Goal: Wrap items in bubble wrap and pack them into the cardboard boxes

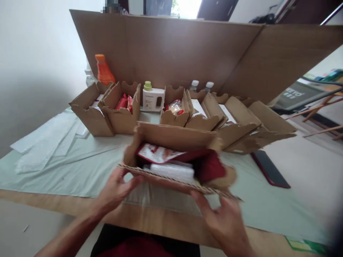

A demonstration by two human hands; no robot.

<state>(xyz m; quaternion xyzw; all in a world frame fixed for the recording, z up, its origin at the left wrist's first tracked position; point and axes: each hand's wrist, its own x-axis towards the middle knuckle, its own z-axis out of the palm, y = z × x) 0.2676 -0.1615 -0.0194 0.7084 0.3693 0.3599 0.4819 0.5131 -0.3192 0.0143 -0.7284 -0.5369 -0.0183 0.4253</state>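
Cardboard bin (174,137), 1x, held between left grip (119,187) and right grip (221,216) at the near side of the bench (99,153). Can't tell if its base touches. Both grips pinch its near wall: left at the left end, thumb on the outer face; right toward the right end. Some fingers hidden.

Step, my read: two-handed shift or placing of the loaded bin. Next move calls for both grips working in step, mouth kept up so the contents don't slide; it looks tilted, right end blurred.

Counts:
- In the bin, just beyond the grips: 1 dark red pack (211,167), printed face; clear plastic wrap (173,171), pieces not countable.
- Farther beyond both grips: 6 other bins (125,123), overlap at right makes that soft; 1 white jug (151,103) in the row.
- Beyond left grip, far side: 1 orange bottle (104,73).
- Clear bottles (194,85): 3, one beside orange, two behind the row.
- Left of left grip: plastic sheets (43,150), overlapping, no count.
- Right of and beyond right grip: 1 dark slab (270,169).
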